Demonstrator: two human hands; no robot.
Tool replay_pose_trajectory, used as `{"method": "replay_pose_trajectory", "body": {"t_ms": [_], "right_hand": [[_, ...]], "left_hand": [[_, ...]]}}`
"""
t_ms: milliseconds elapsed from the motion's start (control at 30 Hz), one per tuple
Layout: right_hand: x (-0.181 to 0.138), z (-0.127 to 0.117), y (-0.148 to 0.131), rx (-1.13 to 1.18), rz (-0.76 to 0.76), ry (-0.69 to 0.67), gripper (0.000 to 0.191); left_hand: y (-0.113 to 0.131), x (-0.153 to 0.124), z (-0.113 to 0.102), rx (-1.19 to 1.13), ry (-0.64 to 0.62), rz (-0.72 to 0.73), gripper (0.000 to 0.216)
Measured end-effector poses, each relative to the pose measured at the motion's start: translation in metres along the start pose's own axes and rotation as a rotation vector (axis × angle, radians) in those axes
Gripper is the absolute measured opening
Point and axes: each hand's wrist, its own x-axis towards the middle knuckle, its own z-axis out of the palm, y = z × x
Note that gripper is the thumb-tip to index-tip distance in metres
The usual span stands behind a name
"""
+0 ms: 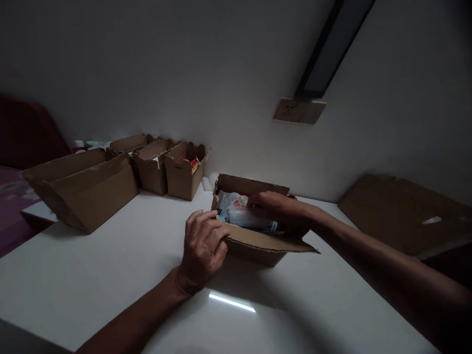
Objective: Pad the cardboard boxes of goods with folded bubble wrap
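A cardboard box stands on the white table with its front flap folded outward. My left hand is closed over the left end of that flap, fingers curled across the edge. Inside the box lie a clear plastic item, perhaps a bottle or wrapping, and a grey-white packet with printing on it. My right hand reaches into the box from the right, its fingers bent down at the clear plastic item. Its fingertips are hidden, so what they grip cannot be made out.
Several open cardboard boxes stand at the back left of the white table, one holding red items. A larger cardboard piece lies at the right. On the wall are a socket plate and a dark-framed panel.
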Motion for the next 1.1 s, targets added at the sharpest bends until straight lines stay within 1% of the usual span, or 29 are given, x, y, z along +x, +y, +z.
{"method": "replay_pose_trajectory", "body": {"t_ms": [33, 100, 233, 333, 400, 433, 467, 500, 567, 633, 667, 700, 733, 767, 800, 867, 900, 933, 1000, 1033, 1100], "right_hand": [[0.003, 0.004, -0.001, -0.017, -0.018, -0.043, 0.020], [0.005, 0.010, -0.004, -0.082, -0.028, -0.078, 0.021], [0.007, 0.020, -0.016, -0.251, 0.065, 0.011, 0.016], [0.009, 0.019, -0.024, -0.255, 0.093, 0.038, 0.016], [0.003, 0.012, -0.023, -0.240, 0.103, 0.046, 0.016], [-0.004, 0.007, -0.020, -0.221, 0.109, 0.085, 0.015], [-0.014, 0.002, -0.015, -0.187, 0.119, 0.151, 0.016], [-0.028, -0.002, -0.009, -0.134, 0.135, 0.251, 0.017], [-0.062, -0.004, 0.005, 0.016, 0.192, 0.538, 0.020], [-0.099, 0.007, 0.016, 0.176, 0.291, 0.818, 0.023], [-0.116, 0.018, 0.020, 0.243, 0.341, 0.911, 0.024], [-0.128, 0.032, 0.023, 0.307, 0.389, 0.967, 0.026], [-0.137, 0.049, 0.024, 0.369, 0.404, 0.976, 0.029], [-0.141, 0.067, 0.024, 0.432, 0.397, 0.936, 0.031], [-0.141, 0.086, 0.022, 0.492, 0.373, 0.869, 0.034], [-0.129, 0.118, 0.014, 0.584, 0.303, 0.739, 0.039], [-0.119, 0.129, 0.009, 0.618, 0.282, 0.696, 0.040], [-0.110, 0.137, 0.006, 0.643, 0.272, 0.674, 0.041], [-0.099, 0.141, 0.002, 0.667, 0.291, 0.654, 0.041], [-0.098, 0.139, 0.002, 0.667, 0.317, 0.645, 0.040], [-0.112, 0.132, 0.004, 0.656, 0.386, 0.629, 0.038]], "left_hand": [[0.000, -0.001, 0.000, -0.003, -0.003, -0.003, 0.026], [-0.001, -0.002, 0.001, -0.008, -0.012, -0.012, 0.027], [-0.002, -0.002, 0.002, -0.019, -0.013, -0.021, 0.026], [-0.002, -0.002, 0.002, -0.015, 0.012, -0.016, 0.030], [-0.002, -0.002, 0.001, -0.004, 0.057, -0.029, 0.037], [-0.003, -0.002, 0.001, -0.004, 0.087, -0.046, 0.044], [-0.003, -0.002, 0.000, -0.009, 0.113, -0.073, 0.051], [-0.003, -0.002, 0.000, -0.021, 0.133, -0.108, 0.057], [-0.005, -0.002, 0.001, -0.063, 0.148, -0.188, 0.063], [-0.009, -0.004, 0.005, -0.128, 0.134, -0.291, 0.064], [-0.011, -0.005, 0.008, -0.173, 0.118, -0.355, 0.064], [-0.014, -0.007, 0.012, -0.223, 0.098, -0.430, 0.064], [-0.016, -0.008, 0.015, -0.280, 0.073, -0.516, 0.065], [-0.019, -0.010, 0.018, -0.345, 0.037, -0.607, 0.064], [-0.021, -0.012, 0.021, -0.421, -0.013, -0.697, 0.063], [-0.024, -0.014, 0.025, -0.571, -0.119, -0.848, 0.060], [-0.025, -0.014, 0.026, -0.630, -0.159, -0.901, 0.059], [-0.025, -0.013, 0.027, -0.671, -0.178, -0.934, 0.057], [-0.023, -0.010, 0.032, -0.687, -0.164, -0.955, 0.054], [-0.020, -0.007, 0.035, -0.680, -0.150, -0.948, 0.053], [-0.008, -0.003, 0.045, -0.690, -0.151, -0.923, 0.052]]}}
